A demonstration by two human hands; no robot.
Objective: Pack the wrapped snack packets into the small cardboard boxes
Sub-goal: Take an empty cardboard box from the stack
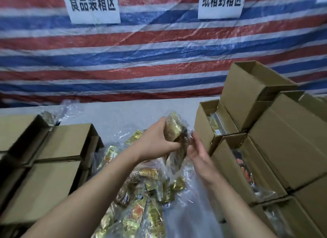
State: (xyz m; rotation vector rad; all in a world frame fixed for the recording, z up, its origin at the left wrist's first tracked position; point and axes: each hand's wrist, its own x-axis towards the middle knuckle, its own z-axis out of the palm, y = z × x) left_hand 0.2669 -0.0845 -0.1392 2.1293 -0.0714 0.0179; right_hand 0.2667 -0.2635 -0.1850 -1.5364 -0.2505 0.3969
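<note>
At the far left, closed cardboard boxes (58, 145) lie stacked on the table (123, 113). Just right of them, a loose heap of wrapped snack packets (141, 207) in clear and yellow film spreads over the middle of the table, below the two forearms. Above that heap, the left hand (155, 142) is raised off the table with its fingers curled round a bunch of packets (174, 131), which stands upright out of the top of the grip. Touching the lower right edge of the same bunch, the right hand (198, 154) has straight, relaxed fingers laid against the crinkled wrap, gripping nothing. Just beside the held bunch, to its right, stands an open small box (212, 124) with packets already inside. Further right, more open boxes (247, 167) hold packets, and an empty box (253, 90) rests tilted on top of the stack. Behind everything hangs a striped tarpaulin (159, 51) with two white signs (92, 4).
</note>
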